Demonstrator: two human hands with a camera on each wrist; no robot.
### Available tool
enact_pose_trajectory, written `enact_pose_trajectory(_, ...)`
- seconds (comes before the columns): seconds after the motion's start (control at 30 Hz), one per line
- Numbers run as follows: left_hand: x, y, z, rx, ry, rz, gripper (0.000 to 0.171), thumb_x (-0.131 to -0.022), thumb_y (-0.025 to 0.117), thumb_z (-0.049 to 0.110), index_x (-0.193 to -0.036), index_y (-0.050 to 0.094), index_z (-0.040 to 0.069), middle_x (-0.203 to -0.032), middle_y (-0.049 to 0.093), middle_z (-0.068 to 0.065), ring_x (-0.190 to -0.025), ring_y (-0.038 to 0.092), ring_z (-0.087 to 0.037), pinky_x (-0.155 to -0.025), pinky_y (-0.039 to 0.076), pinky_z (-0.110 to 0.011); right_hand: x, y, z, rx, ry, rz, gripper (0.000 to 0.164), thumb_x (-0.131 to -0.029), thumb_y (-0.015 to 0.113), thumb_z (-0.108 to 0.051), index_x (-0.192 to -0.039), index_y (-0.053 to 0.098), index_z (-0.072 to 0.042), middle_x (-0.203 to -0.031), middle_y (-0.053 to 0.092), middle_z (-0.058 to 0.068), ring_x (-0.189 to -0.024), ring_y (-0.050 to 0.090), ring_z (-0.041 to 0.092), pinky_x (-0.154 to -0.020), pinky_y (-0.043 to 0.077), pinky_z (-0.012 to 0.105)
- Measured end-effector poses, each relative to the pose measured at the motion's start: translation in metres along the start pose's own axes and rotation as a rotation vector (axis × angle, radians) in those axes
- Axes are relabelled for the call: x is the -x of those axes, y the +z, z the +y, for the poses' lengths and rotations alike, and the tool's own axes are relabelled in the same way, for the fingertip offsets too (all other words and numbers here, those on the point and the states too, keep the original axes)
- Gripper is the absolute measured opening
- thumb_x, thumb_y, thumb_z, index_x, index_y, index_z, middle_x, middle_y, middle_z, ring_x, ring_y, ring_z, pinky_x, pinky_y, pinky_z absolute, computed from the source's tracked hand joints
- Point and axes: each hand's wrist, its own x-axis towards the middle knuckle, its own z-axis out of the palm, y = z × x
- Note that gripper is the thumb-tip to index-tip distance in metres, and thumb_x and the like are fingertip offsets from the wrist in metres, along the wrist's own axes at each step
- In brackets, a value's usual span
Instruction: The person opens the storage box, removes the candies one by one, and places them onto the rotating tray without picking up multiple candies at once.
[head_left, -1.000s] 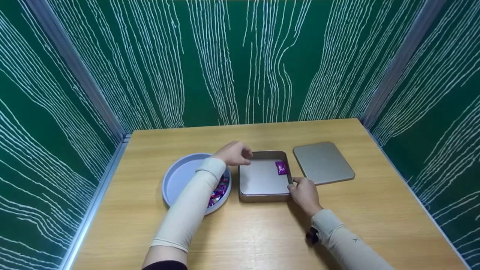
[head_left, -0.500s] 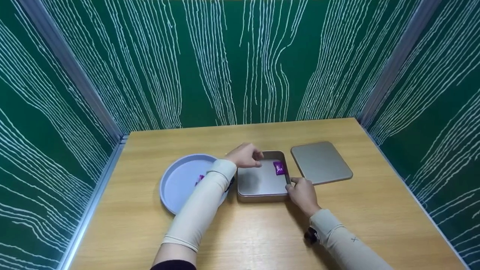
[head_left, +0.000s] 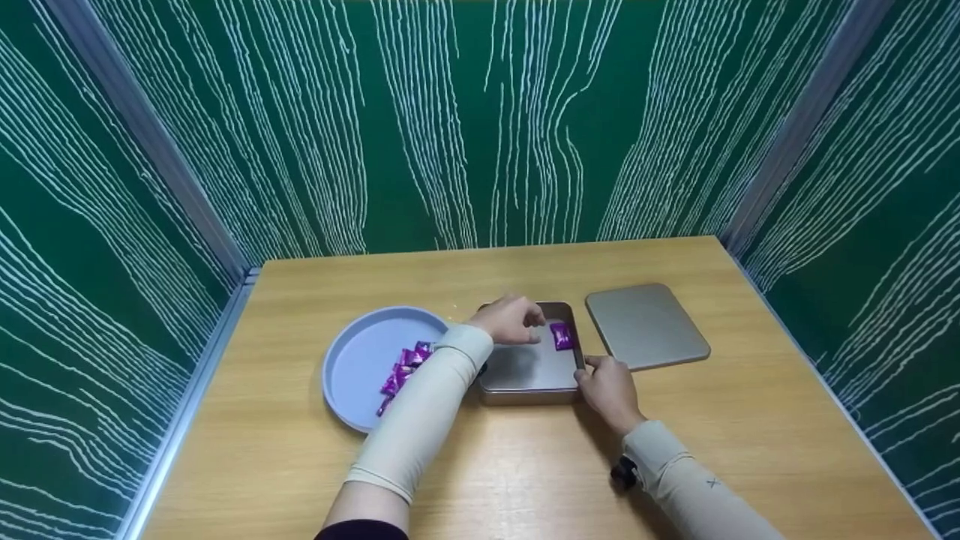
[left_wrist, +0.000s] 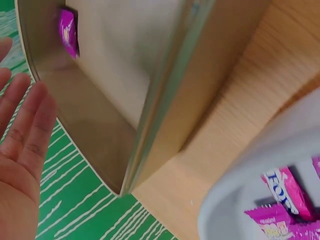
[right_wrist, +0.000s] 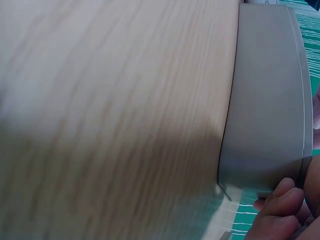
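Note:
A shallow square metal tin [head_left: 525, 396] stands uncovered on the table. Against its right inner wall lies one purple-wrapped candy [head_left: 561, 336]. My left hand [head_left: 512, 320] hovers over the tin's inside, just left of the candy, and no object shows in it. The left wrist view shows its fingers [left_wrist: 30, 135] loosely extended beside the tin wall, with the thumb out of frame. With thumb and fingers, my right hand [head_left: 611, 390] grips the tin's near right corner. In the right wrist view its fingers [right_wrist: 285, 205] curl at the tin's end. My left forearm partly covers the plate.
Left of the tin sits a round pale-blue plate [head_left: 346, 375] holding several purple-wrapped candies [head_left: 405, 361]. A flat square metal lid [head_left: 649, 324] lies to the tin's right. Green panels [head_left: 420, 127] with white streaks enclose the wooden table [head_left: 525, 480] behind and at both sides.
My left hand has moved right from the tin's left rim to above its inside, near the candy. More candies on the plate now show past the forearm. My right hand has kept its grip.

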Motion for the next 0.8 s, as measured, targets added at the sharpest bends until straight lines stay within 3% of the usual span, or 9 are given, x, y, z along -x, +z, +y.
enact_pose_trajectory(0.17, -0.005, 0.006, 0.005, -0.029, 0.000, -0.021, 0.042, -0.096, 0.080, 0.021, -0.137, 0.075, 0.011, -0.139, 0.075, -0.005, -0.129, 0.069, -0.024, -0.113, 0.055, -0.040, 0.000, 0.000, 0.002, -0.013, -0.001, -0.002, 0.033, -0.092, 0.068, -0.004, -0.120, 0.077, 0.011, -0.090, 0.079, 0.022, -0.069, 0.060, 0.025, -0.058, 0.045, 0.035)
enact_pose_trajectory(0.47, -0.020, 0.019, 0.003, -0.128, -0.002, -0.055, 0.042, -0.095, 0.079, 0.020, -0.136, 0.076, 0.014, -0.141, 0.074, -0.003, -0.133, 0.067, -0.023, -0.114, 0.054, -0.038, 0.000, 0.000, 0.001, -0.027, 0.001, 0.017, 0.033, -0.089, 0.068, -0.004, -0.117, 0.078, 0.010, -0.064, 0.058, 0.003, -0.058, 0.047, 0.018, -0.053, 0.035, 0.030)
enact_pose_trajectory(0.63, -0.028, 0.024, 0.004, -0.173, -0.009, -0.097, 0.046, -0.093, 0.077, 0.020, -0.139, 0.075, 0.019, -0.143, 0.073, 0.000, -0.132, 0.067, -0.019, -0.113, 0.054, -0.037, 0.000, 0.001, 0.001, -0.032, 0.023, 0.011, 0.030, -0.088, 0.067, -0.005, -0.112, 0.080, 0.007, -0.061, 0.049, -0.001, -0.057, 0.044, 0.017, -0.052, 0.032, 0.030)
enact_pose_trajectory(0.8, -0.040, 0.030, 0.005, -0.203, -0.016, -0.118, 0.047, -0.089, 0.076, 0.019, -0.136, 0.076, 0.020, -0.136, 0.075, 0.003, -0.125, 0.068, -0.016, -0.108, 0.056, -0.036, 0.001, 0.000, 0.001, -0.039, 0.033, 0.006, 0.030, -0.089, 0.068, -0.004, -0.113, 0.080, 0.009, -0.061, 0.050, -0.001, -0.057, 0.044, 0.016, -0.052, 0.033, 0.029)
